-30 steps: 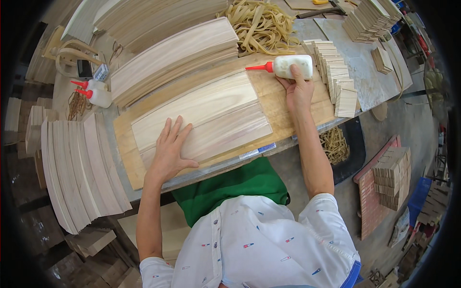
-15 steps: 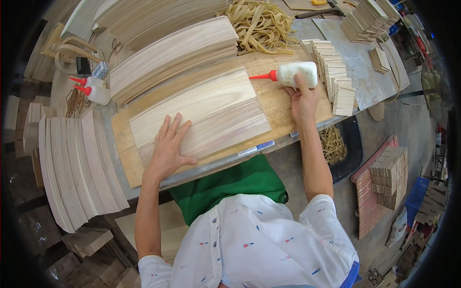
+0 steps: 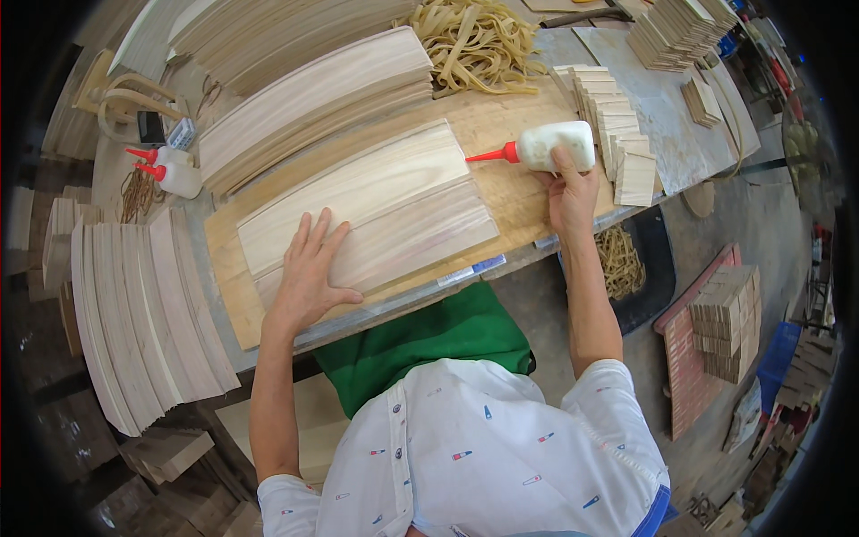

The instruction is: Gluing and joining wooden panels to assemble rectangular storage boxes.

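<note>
My right hand (image 3: 572, 192) is wrapped round a white glue bottle (image 3: 546, 146) with a red cap and a long red nozzle. The bottle lies sideways in the hand, its nozzle tip at the right end of a pale wooden panel (image 3: 394, 186). Whether glue is coming out is too small to tell. My left hand (image 3: 309, 273) rests with fingers spread on the panel's left part. Beneath the panel is a larger tan board (image 3: 501, 210) on the workbench.
Behind the panel stands a stack of wooden panels (image 3: 313, 103), with a heap of yellowish bands (image 3: 474, 45) beside it. Small wood pieces (image 3: 617, 125) lie in a row at the right. Two more glue bottles (image 3: 174, 177) lie at the left, near a stack of curved boards (image 3: 152, 313).
The view has shifted slightly. Both hands keep nearly the same places, and the bottle's nozzle stays at the panel's right end.
</note>
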`<state>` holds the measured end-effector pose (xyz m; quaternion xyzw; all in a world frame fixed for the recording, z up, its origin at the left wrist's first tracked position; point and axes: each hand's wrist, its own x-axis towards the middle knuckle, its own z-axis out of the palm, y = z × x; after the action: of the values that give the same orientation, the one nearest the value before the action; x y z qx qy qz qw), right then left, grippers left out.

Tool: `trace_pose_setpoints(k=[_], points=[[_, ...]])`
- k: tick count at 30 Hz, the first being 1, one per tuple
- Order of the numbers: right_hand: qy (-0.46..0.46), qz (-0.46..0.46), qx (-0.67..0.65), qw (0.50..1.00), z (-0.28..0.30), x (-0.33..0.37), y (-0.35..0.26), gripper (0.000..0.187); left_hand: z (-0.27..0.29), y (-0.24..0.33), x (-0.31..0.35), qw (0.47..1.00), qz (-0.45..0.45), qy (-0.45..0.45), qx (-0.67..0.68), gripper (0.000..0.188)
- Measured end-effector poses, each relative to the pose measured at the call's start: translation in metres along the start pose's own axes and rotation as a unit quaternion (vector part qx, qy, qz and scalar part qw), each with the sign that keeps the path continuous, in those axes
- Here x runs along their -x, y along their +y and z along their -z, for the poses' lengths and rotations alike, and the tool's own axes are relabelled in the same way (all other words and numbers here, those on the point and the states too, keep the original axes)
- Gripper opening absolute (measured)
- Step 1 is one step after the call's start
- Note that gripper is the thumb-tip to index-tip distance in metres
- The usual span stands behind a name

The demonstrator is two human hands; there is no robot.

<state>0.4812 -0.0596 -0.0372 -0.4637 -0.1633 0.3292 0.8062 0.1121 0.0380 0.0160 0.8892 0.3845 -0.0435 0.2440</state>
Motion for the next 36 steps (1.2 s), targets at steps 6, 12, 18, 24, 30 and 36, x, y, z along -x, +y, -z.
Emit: trace_pose_setpoints(k=[6, 12, 18, 24, 30, 36], points=[[-0.002, 0.002, 0.009, 1.000, 0.012, 0.008, -0.003, 0.033, 0.000, 0.002, 0.000, 1.000, 0.002, 0.000, -0.001, 0.107], [-0.012, -0.005, -0.010, 1.000, 0.021, 0.018, -0.009, 0.039, 0.000, 0.003, -0.001, 1.000, 0.004, -0.003, -0.005, 0.110], [-0.002, -0.008, -0.004, 1.000, 0.029, 0.031, -0.015, 0.040, 0.000, 0.003, -0.001, 1.000, 0.000, -0.001, -0.009, 0.108], [-0.004, -0.022, 0.012, 1.000, 0.040, 0.044, -0.021, 0.036, -0.001, 0.002, 0.000, 1.000, -0.004, 0.003, -0.012, 0.108], [0.009, -0.027, 0.002, 1.000, 0.051, 0.059, -0.027, 0.036, -0.002, 0.000, 0.000, 1.000, -0.009, 0.005, -0.010, 0.108], [0.023, -0.025, 0.018, 0.999, 0.060, 0.072, -0.033, 0.036, -0.001, 0.002, -0.001, 1.000, -0.007, 0.003, -0.006, 0.109]])
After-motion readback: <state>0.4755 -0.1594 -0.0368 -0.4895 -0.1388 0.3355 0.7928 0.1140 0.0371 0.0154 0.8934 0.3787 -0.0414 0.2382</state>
